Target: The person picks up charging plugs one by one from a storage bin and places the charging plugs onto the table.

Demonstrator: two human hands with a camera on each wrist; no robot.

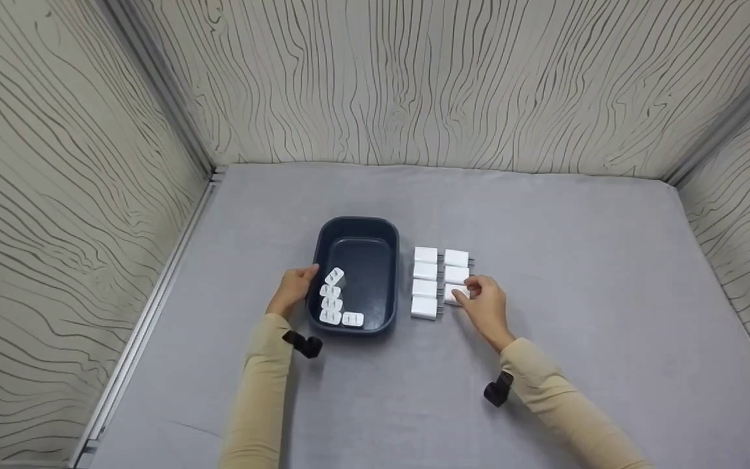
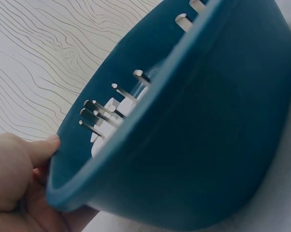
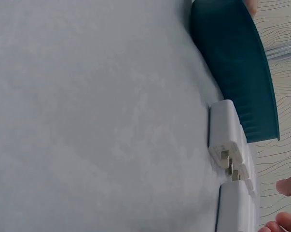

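Observation:
A dark blue-green plastic basin (image 1: 363, 332) stands on the cloth, with several white plug chargers (image 1: 331, 304) inside, their prongs pointing up. My left hand (image 1: 293, 286) grips its left rim; the left wrist view shows the thumb (image 2: 44, 149) on the rim and the other fingers underneath. Right of the basin, white chargers lie in two columns, prongs to the right. My right hand (image 1: 487, 305) is over the nearest charger (image 3: 233, 208) of the right column. Its thumb (image 3: 289, 185) and fingers are spread apart, seemingly just above that charger.
The left column of several chargers (image 1: 424, 288) lies between the basin and the right column. Grey cloth (image 1: 583, 273) covers the table. Patterned panels (image 1: 401, 85) enclose the back and sides, and a metal rail (image 1: 147, 312) runs along the left edge.

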